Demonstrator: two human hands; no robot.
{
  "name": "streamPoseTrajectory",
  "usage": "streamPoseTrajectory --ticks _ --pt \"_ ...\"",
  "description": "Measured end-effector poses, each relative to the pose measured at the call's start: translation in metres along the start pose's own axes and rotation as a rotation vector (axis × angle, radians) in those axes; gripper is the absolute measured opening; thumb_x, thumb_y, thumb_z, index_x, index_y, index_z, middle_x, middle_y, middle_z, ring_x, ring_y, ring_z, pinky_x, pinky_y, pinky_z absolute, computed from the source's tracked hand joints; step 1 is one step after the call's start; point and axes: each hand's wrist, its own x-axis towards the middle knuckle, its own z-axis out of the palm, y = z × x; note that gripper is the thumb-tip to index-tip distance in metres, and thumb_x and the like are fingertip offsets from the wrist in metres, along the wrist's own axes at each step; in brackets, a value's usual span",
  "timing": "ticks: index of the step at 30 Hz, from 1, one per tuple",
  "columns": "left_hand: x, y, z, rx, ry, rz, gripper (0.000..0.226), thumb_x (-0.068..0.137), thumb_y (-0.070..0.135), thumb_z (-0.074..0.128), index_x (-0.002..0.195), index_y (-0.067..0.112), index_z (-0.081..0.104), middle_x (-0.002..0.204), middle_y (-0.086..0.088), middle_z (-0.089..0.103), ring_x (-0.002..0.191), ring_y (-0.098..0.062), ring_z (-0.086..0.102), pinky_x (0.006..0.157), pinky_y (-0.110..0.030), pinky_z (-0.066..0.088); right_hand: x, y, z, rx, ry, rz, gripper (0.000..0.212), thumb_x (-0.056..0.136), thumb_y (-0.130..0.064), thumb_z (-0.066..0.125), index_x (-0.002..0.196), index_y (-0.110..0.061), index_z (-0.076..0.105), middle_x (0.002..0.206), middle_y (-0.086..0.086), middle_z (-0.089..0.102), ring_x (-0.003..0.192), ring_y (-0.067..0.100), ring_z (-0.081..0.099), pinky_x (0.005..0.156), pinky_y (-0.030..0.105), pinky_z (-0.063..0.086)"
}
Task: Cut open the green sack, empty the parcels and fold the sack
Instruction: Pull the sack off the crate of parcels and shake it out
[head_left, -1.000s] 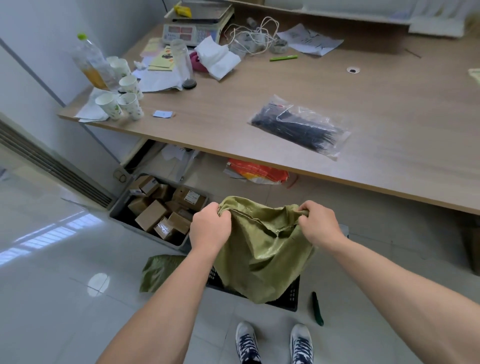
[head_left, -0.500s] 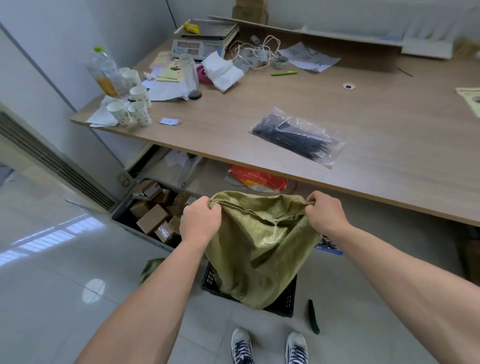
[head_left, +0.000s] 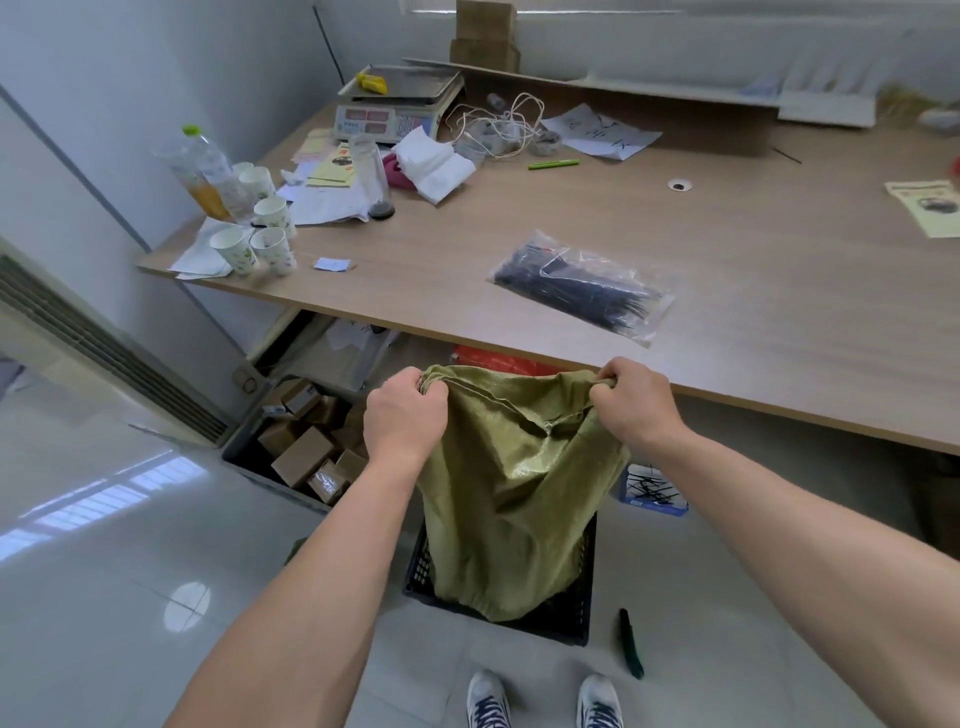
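A: With the left grip (head_left: 405, 415), clutched one end of the green sack (head_left: 514, 493) at its top hem, fingers curled tight over bunched cloth, knuckles up!

B: Matched it with the right grip (head_left: 631, 402): thumb and fingers closed on the hem's other end. Held both grips level and apart, with the hem sagging a little between.

A: Dangled the sack limp and creased from there, just in front of the bench (head_left: 467, 301) edge. Looked slack all the way down.

B: Hung its bottom end over the black crate (head_left: 571, 623) on the floor, straight ahead of two white trainers (head_left: 488, 701). Couldn't tell whether touching the crate's base or not.

A: Spotted brown parcels (head_left: 304, 454) heaped in a grey bin (head_left: 260, 473) under the bench, off to the left of the sack and apart from it.

B: Saw a dark green tool (head_left: 630, 649) lying on the tiles just right of the crate, touched by neither grip. Noted a small blue box of black ties (head_left: 652, 491) on the floor too, below the right forearm.

A: Found, up on the bench, a clear bag of black cable ties (head_left: 582, 288) near the front edge, beyond the right grip.

B: Picked out, farther back on the left, paper cups (head_left: 260, 249), a green-capped bottle (head_left: 205, 176), a weighing scale (head_left: 395, 106) and a green pen (head_left: 553, 164).
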Motion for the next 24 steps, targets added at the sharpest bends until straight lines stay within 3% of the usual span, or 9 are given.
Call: streamPoseTrajectory --ticks 4,8,12,16,20,24 --pt "-0.003 0.01 -0.011 -0.078 0.091 0.05 0.032 0.092 0.023 0.051 0.063 0.012 0.047 0.062 -0.001 0.053 0.059 -0.015 0.046 0.052 -0.027 0.03 -0.001 -0.009 -0.009 0.081 0.063 -0.026 0.017 0.087 -0.011 0.048 0.094 -0.014 0.063 0.086 0.0 0.059 0.078 0.016 0.052 0.067 0.03 0.041" --pt "-0.009 0.003 -0.013 -0.026 0.011 -0.011 0.029 0.092 0.025 0.049 0.066 0.011 0.047 0.066 -0.003 0.055 0.062 -0.02 0.049 0.052 -0.028 0.031 -0.007 -0.004 -0.013 0.042 -0.004 0.045 0.019 0.09 -0.011 0.047 0.1 -0.013 0.064 0.098 0.008 0.062 0.085 0.021 0.055 0.068 0.03 0.043" --pt "-0.007 0.009 -0.027 -0.086 0.135 0.023 0.031 0.091 0.023 0.051 0.063 0.01 0.048 0.06 -0.003 0.051 0.057 -0.017 0.045 0.051 -0.029 0.032 -0.006 -0.006 -0.03 0.098 0.075 -0.007 0.017 0.087 -0.013 0.049 0.094 -0.018 0.063 0.088 0.001 0.06 0.077 0.013 0.052 0.06 0.026 0.04" --pt "-0.006 0.012 -0.029 -0.024 0.09 0.032 0.03 0.092 0.024 0.048 0.066 0.009 0.049 0.064 -0.004 0.055 0.062 -0.021 0.048 0.051 -0.029 0.029 -0.008 -0.007 -0.032 0.068 0.042 0.021 0.019 0.088 -0.013 0.047 0.097 -0.015 0.064 0.097 0.008 0.063 0.08 0.017 0.054 0.066 0.03 0.042" --pt "-0.005 0.029 -0.043 -0.095 0.171 0.122 0.034 0.09 0.02 0.051 0.058 0.012 0.041 0.054 0.0 0.045 0.054 -0.017 0.04 0.051 -0.031 0.031 -0.011 -0.021 -0.048 0.118 0.105 -0.064 0.016 0.088 -0.013 0.049 0.094 -0.017 0.063 0.082 -0.003 0.057 0.071 0.004 0.048 0.055 0.021 0.037" --pt "-0.002 0.039 -0.043 -0.105 0.097 0.093 0.033 0.091 0.022 0.05 0.06 0.013 0.044 0.058 0.0 0.048 0.06 -0.019 0.044 0.054 -0.03 0.031 -0.011 -0.028 -0.044 0.075 0.068 -0.065 0.02 0.088 -0.012 0.047 0.098 -0.015 0.064 0.092 0.005 0.062 0.076 0.014 0.05 0.06 0.026 0.038"
